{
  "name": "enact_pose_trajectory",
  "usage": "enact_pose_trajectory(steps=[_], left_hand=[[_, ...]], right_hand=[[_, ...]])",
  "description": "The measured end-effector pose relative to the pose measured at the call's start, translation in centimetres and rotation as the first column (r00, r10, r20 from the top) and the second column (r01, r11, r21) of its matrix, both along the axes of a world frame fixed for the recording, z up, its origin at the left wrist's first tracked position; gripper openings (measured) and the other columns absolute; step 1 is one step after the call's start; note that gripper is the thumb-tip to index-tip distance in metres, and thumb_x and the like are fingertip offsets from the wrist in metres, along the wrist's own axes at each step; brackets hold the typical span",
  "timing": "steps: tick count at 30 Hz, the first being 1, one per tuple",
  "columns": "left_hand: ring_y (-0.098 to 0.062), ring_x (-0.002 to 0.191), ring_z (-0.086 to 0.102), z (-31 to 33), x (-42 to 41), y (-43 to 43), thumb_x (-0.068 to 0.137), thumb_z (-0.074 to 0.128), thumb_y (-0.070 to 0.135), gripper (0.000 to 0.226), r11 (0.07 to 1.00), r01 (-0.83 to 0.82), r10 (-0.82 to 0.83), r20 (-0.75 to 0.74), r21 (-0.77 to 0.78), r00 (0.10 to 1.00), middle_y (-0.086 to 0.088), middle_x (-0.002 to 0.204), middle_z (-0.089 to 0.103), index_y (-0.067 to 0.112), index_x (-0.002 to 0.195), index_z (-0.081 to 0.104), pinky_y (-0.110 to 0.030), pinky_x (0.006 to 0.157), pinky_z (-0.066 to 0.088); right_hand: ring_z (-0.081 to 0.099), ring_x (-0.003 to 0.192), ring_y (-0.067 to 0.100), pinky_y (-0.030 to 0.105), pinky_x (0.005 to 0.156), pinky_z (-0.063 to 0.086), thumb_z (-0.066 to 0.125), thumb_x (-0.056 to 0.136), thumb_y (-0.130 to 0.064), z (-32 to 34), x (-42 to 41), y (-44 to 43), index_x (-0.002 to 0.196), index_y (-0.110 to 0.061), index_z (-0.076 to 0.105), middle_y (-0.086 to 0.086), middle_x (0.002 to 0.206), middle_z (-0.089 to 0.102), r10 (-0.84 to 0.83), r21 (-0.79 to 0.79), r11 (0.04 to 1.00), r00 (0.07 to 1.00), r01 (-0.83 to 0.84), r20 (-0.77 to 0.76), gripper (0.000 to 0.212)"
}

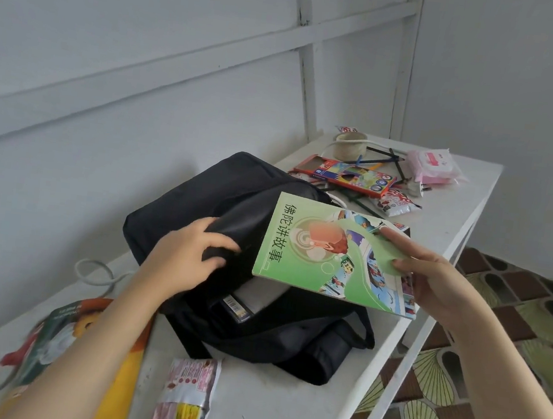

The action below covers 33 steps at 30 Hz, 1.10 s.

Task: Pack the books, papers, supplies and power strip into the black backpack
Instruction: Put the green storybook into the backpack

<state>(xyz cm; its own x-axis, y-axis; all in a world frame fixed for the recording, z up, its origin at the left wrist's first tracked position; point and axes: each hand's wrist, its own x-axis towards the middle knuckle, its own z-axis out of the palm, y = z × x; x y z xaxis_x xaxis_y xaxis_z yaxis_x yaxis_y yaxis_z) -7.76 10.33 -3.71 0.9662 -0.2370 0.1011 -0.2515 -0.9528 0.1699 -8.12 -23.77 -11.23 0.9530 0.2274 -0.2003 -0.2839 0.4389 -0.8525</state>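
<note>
The black backpack (221, 196) lies on the white table (266, 408) with its top opening facing me. My left hand (191, 251) grips the flap of the opening and holds it up. Inside, a book with a barcode (239, 308) and a pale sheet show. My right hand (433, 275) pinches the right edge of a green picture book (308, 247) with Chinese lettering, held tilted over the opening. A white cable (95, 275) loops on the table left of the backpack.
At the far end lie a coloured-pencil box (344, 175), a tape roll (349, 145), loose pencils, a pink tissue pack (435, 165) and snack packets. Near me sit an orange-green bag (57, 339) and a pink-yellow packet (184, 402). The table edge drops to a patterned floor on the right.
</note>
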Motion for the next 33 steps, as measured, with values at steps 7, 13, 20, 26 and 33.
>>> enact_pose_trajectory(steps=[7,13,20,26,33], left_hand=[[-0.02,0.112,0.052,4.4,0.5,0.2,0.087,0.063,0.009,0.047,0.988,-0.022,0.034,0.078,-0.152,0.996,0.006,0.116,0.056,0.036,0.125,0.056,-0.021,0.088,0.033],[-0.002,0.095,0.042,4.7,0.6,0.4,0.086,0.065,0.007,0.048,0.984,0.006,0.02,0.148,-0.176,0.989,0.017,0.106,0.047,0.034,0.125,0.058,-0.014,0.084,0.029],[0.001,0.098,0.041,4.5,0.7,1.0,0.085,0.065,0.007,0.05,0.983,0.026,0.003,0.162,-0.18,0.987,0.02,0.112,0.046,0.035,0.125,0.057,-0.005,0.082,0.027],[0.003,0.101,0.04,4.2,1.1,1.7,0.085,0.066,0.006,0.051,0.98,0.05,-0.019,0.159,-0.193,0.987,0.02,0.115,0.045,0.038,0.124,0.057,0.008,0.074,0.023],[0.001,0.106,0.045,3.8,1.2,2.4,0.084,0.067,0.01,0.057,0.976,0.063,-0.031,0.149,-0.209,0.988,0.024,0.122,0.046,0.05,0.12,0.05,0.002,0.081,0.027]], right_hand=[[0.07,0.083,0.03,0.031,0.056,0.058,0.035,0.089,0.012,0.5,-0.1,-0.3,0.123,-0.014,0.061,0.012,0.12,0.065,0.118,-0.029,0.993,0.993,-0.118,-0.006,0.05],[0.07,0.087,0.024,0.029,0.063,0.059,0.038,0.088,0.015,1.5,1.6,3.7,0.115,-0.016,0.066,0.009,0.121,0.065,-0.017,0.012,1.0,1.0,0.017,-0.013,0.049],[0.063,0.1,0.032,0.04,0.079,0.057,0.025,0.095,0.008,2.8,2.8,10.3,0.141,-0.014,0.039,0.02,0.126,0.057,0.024,0.193,0.981,0.999,-0.016,-0.042,0.053],[0.071,0.069,0.017,0.029,0.069,0.06,0.035,0.099,0.002,2.9,4.0,13.7,0.148,-0.028,0.025,0.013,0.097,0.068,0.183,-0.287,0.944,0.982,-0.161,0.05,0.058],[0.062,0.064,0.016,0.028,0.05,0.047,0.061,0.09,-0.023,0.6,4.6,17.1,0.13,-0.018,0.055,0.003,0.076,0.066,0.01,-0.758,0.49,0.866,0.431,0.5,0.04]])
